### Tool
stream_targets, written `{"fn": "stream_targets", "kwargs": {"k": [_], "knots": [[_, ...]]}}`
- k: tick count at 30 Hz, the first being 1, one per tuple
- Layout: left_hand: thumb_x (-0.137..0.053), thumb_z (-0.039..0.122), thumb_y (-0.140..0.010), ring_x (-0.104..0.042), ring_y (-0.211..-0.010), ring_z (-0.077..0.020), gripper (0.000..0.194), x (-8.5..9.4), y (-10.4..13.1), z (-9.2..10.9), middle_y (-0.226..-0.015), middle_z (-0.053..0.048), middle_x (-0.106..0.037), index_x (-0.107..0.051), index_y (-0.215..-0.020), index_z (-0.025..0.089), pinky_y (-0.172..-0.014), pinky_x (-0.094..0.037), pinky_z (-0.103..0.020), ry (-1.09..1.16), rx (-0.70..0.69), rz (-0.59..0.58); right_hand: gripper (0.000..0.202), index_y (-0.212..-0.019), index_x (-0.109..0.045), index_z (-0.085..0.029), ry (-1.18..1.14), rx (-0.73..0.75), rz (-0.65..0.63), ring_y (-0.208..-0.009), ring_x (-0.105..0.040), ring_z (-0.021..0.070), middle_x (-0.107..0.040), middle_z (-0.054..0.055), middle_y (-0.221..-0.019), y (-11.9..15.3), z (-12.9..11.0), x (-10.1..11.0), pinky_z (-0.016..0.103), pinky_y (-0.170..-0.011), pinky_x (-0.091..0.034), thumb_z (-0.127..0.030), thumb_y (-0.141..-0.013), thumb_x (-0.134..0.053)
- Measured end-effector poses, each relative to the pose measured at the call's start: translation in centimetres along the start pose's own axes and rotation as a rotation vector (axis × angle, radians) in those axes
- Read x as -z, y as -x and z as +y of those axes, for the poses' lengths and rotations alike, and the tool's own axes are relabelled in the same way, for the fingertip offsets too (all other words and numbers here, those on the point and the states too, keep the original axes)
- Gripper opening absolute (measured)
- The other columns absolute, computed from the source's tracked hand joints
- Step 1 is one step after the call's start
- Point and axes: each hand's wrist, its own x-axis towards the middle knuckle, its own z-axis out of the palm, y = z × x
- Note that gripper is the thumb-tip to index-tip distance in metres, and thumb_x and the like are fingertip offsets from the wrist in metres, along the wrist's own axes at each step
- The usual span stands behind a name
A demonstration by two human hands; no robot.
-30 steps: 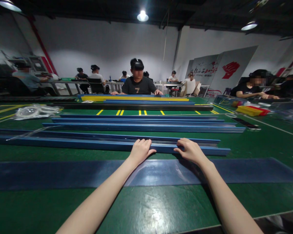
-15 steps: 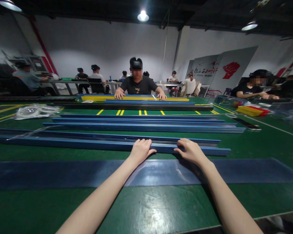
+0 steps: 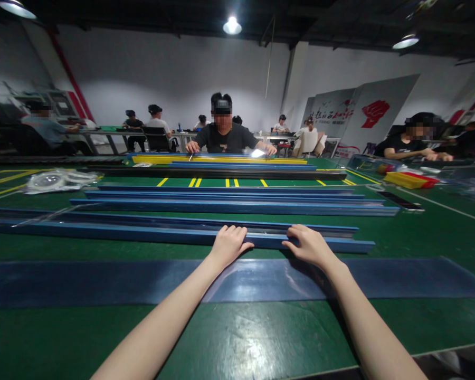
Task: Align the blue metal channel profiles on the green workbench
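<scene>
A long blue channel strip (image 3: 154, 235) lies across the green table (image 3: 237, 338). My left hand (image 3: 230, 244) is curled over its front edge, fingers bent over the rim and thumb pointing right. To the right, my right hand (image 3: 305, 241) grips the same strip, with its fingers over the rim and its thumb toward the left. Under my forearms a wide, clear bluish plastic sheet (image 3: 261, 279) lies flat, running nearly the full width of the view.
Further blue strips (image 3: 237, 205) lie beyond, then a black strip (image 3: 221, 172) and a yellow strip (image 3: 158, 159). A bagged coil (image 3: 49, 181) sits left; a phone (image 3: 399, 201) and yellow tray (image 3: 406, 180) sit right. A person (image 3: 225, 134) sits opposite.
My hands have stayed where they were on the blue strip. The person opposite has raised both hands slightly, and a shiny clear piece now shows near the hand on the right.
</scene>
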Motion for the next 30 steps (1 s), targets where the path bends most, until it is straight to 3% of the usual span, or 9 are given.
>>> {"fn": "stream_targets", "kwargs": {"k": [8, 13, 25, 30], "knots": [[-0.05, 0.05, -0.079, -0.055, -0.074, -0.0198, 0.034, -0.1, 0.1, 0.0, -0.076, -0.005, -0.062, -0.054, -0.08, 0.016, -0.065, -0.03, -0.031, -0.027, -0.021, 0.0, 0.033, -0.079, -0.053, -0.019, 0.061, 0.061, 0.024, -0.077, -0.052, 0.0185, -0.059, 0.006, -0.082, -0.3, -1.0, -0.6, 0.027, -0.065, -0.035, -0.048, -0.084, -0.039], [-0.049, 0.049, -0.08, -0.054, -0.075, -0.0201, 0.033, 0.0, 0.0, 0.0, -0.076, -0.005, -0.061, -0.054, -0.08, 0.016, -0.065, -0.03, -0.031, -0.012, -0.022, -0.002, 0.027, -0.082, -0.052, -0.018, 0.033, 0.143, 0.09, -0.081, -0.051, 0.0193, -0.058, 0.008, -0.083, -0.8, -2.2, -1.6, 0.028, -0.07, -0.036, -0.042, -0.086, -0.04], [-0.047, 0.048, -0.081, -0.054, -0.073, -0.0182, 0.033, 0.1, 0.1, -0.1, -0.075, -0.004, -0.062, -0.054, -0.08, 0.016, -0.065, -0.03, -0.031, -0.032, -0.023, 0.006, 0.025, -0.075, -0.052, -0.019, -0.015, 0.076, 0.066, -0.074, -0.052, 0.0152, -0.058, 0.004, -0.078, -1.4, -2.0, -1.6, 0.023, -0.059, -0.031, -0.041, -0.084, -0.043], [-0.048, 0.047, -0.082, -0.055, -0.076, -0.0187, 0.033, 0.2, 0.1, 0.0, -0.081, -0.005, -0.063, -0.054, -0.091, 0.015, -0.067, -0.032, -0.03, -0.019, -0.022, 0.046, 0.024, -0.073, -0.053, -0.019, 0.007, 0.067, 0.055, -0.072, -0.053, 0.0151, -0.059, 0.004, -0.077, -1.2, -1.9, -1.1, 0.023, -0.058, -0.029, -0.039, -0.083, -0.045]]}}
